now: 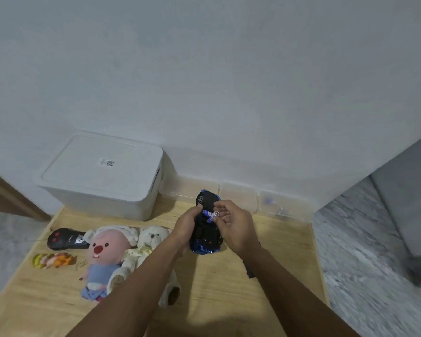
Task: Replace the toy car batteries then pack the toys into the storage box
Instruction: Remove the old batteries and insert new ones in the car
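Note:
A blue and black toy car is held upside down above the wooden table, its underside facing me. My left hand grips the car's left side. My right hand pinches a small battery with the fingertips over the car's open battery bay. A white storage box with its lid shut stands at the back left against the wall. On the table's left lie a pink plush beaver and a white plush bear, partly behind my left forearm.
A black remote control and a small colourful toy lie at the left of the wooden table. Three small clear plastic boxes line the wall behind the car. A dark object peeks from under my right forearm.

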The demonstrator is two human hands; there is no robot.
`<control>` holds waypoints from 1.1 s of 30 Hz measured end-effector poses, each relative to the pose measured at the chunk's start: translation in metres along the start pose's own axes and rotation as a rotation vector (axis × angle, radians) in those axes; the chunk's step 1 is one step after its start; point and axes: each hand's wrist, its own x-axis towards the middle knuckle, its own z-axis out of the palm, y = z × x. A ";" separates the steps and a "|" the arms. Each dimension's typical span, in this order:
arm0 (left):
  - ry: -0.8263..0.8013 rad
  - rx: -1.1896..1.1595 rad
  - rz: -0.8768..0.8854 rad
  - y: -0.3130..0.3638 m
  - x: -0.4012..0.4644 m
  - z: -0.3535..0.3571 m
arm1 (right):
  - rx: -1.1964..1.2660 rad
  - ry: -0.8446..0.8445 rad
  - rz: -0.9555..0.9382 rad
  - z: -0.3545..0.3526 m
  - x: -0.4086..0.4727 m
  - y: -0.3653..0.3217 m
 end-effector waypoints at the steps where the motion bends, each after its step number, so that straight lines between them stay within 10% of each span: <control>1: 0.001 0.002 -0.003 0.001 -0.002 0.000 | 0.007 -0.001 0.007 0.001 0.000 -0.001; 33: -0.041 0.067 0.155 -0.004 -0.004 0.000 | 0.230 0.102 0.457 0.007 -0.001 0.006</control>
